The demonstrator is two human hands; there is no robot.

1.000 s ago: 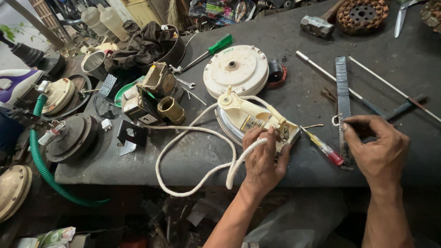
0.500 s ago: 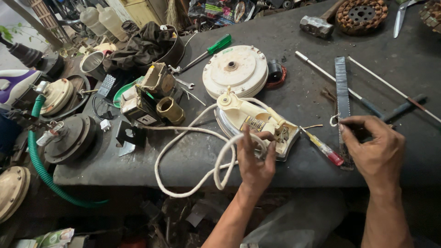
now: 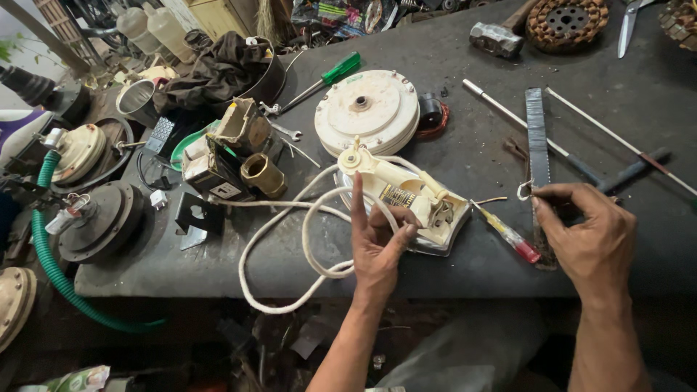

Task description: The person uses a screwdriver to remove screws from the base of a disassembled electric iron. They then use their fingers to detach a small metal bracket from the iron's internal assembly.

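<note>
A cream electric iron (image 3: 396, 190) with its cover off lies at the near edge of the dark workbench (image 3: 450, 80). Its white cord (image 3: 279, 225) loops to the left and back. My left hand (image 3: 377, 243) is just in front of the iron's rear, index finger raised, with the cord running through the curled fingers and thumb. My right hand (image 3: 588, 232) rests on the bench to the right, fingertips pinching a small bent wire hook (image 3: 524, 192) next to a flat metal file (image 3: 537, 134). Between my hands lies a red-and-yellow-handled screwdriver (image 3: 512, 236).
Behind the iron sits a round cream motor cover (image 3: 367, 109), with a green-handled screwdriver (image 3: 328, 75), a hammer (image 3: 497, 38), a rusty round core (image 3: 566, 20) and long rods (image 3: 508, 112). A brass fitting (image 3: 263, 174), a black bracket (image 3: 197, 218) and a green hose (image 3: 54, 272) crowd the left.
My left hand has drawn back from the iron's rear and gathered the cord into a tighter loop, raising its index finger. My right hand has stayed put.
</note>
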